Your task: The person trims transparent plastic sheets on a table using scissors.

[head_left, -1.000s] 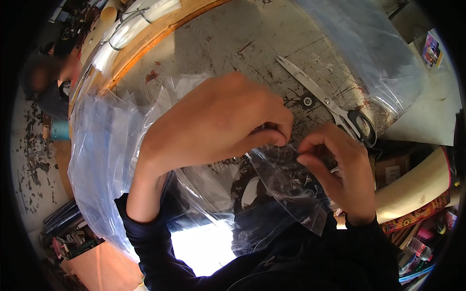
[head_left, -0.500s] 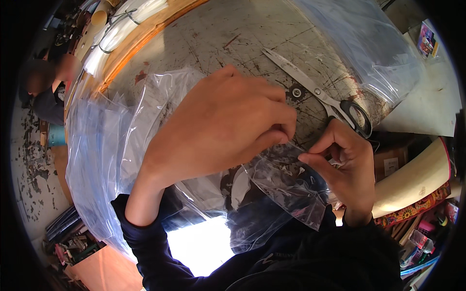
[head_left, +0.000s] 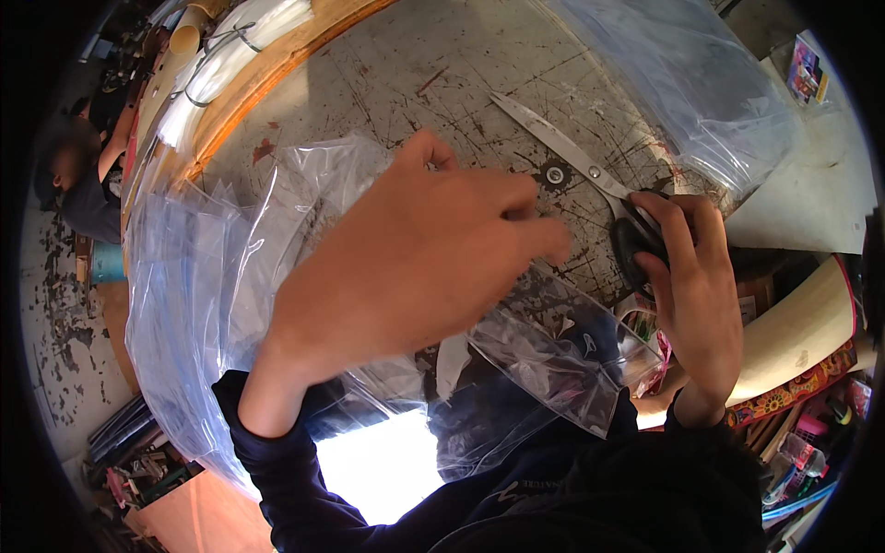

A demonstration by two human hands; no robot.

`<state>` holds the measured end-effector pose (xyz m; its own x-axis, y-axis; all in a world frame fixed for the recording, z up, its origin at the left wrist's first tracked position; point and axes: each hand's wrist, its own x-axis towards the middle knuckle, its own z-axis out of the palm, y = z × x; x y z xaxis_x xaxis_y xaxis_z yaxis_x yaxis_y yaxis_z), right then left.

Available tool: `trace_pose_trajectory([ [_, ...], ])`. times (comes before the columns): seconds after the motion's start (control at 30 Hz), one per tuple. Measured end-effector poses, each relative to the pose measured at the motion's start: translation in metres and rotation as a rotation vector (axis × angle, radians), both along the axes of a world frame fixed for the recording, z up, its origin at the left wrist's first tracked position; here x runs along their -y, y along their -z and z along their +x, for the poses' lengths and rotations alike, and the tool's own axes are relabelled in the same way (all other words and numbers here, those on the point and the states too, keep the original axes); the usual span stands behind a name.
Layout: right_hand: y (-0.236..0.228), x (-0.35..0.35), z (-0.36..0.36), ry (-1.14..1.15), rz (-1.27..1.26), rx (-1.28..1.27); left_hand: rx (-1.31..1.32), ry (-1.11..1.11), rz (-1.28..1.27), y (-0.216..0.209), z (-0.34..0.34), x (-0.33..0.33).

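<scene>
Black-handled scissors (head_left: 592,170) lie on the scratched table with their blades pointing to the far left. My right hand (head_left: 699,295) is closed around the handles, its thumb and fingers on the black loops. Clear plastic sheet (head_left: 553,364) hangs in creases toward my body. At its upper edge is my left hand (head_left: 415,249), closed with the back of the hand up; the fingertips gripping the plastic are partly hidden beneath it. More clear plastic (head_left: 194,295) is bunched to the left, under and beside my left forearm.
A small metal ring (head_left: 554,175) sits by the blades. Stacked plastic sheeting (head_left: 687,83) covers the far right. Bundled white strips (head_left: 230,55) lie along the far-left edge. A cream roll (head_left: 797,332) stands at right, above assorted clutter. Another person (head_left: 88,184) is at far left.
My right hand has let go of the plastic and moved right onto the scissors' handles. The scissors have shifted slightly left. My left hand has turned a little, its index finger reaching further right.
</scene>
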<state>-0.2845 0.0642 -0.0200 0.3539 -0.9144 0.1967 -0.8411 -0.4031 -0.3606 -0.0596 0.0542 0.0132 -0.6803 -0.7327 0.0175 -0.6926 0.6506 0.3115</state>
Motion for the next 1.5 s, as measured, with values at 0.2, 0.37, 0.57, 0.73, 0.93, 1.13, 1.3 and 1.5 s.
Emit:
trace_pose_trajectory([
  [0.2,-0.004,-0.002,-0.019,-0.012,0.086,0.010,-0.045,0.024,-0.032,0.011,-0.011,-0.004],
  [0.37,0.009,-0.010,-0.062,-0.104,0.643,0.694,-0.209,0.072,0.195,0.018,-0.003,0.010],
  [0.57,0.029,-0.028,-0.069,-0.165,1.102,0.987,-0.393,0.063,0.379,0.019,0.000,0.016],
  [0.73,0.041,-0.020,-0.081,-0.344,1.050,0.615,-0.497,0.038,0.441,0.026,0.001,0.019],
  [0.93,0.032,-0.018,-0.077,-0.274,1.077,0.589,-0.450,0.000,0.374,0.029,0.000,0.020],
  [1.13,0.028,-0.021,-0.075,-0.220,1.016,0.506,-0.219,-0.005,0.236,0.028,0.005,0.019],
  [1.3,0.033,-0.023,-0.077,-0.298,0.891,0.483,-0.187,-0.012,0.191,0.033,0.002,0.020],
  [1.5,0.028,-0.020,-0.066,-0.338,0.857,0.531,-0.293,0.006,0.171,0.046,0.000,0.024],
])
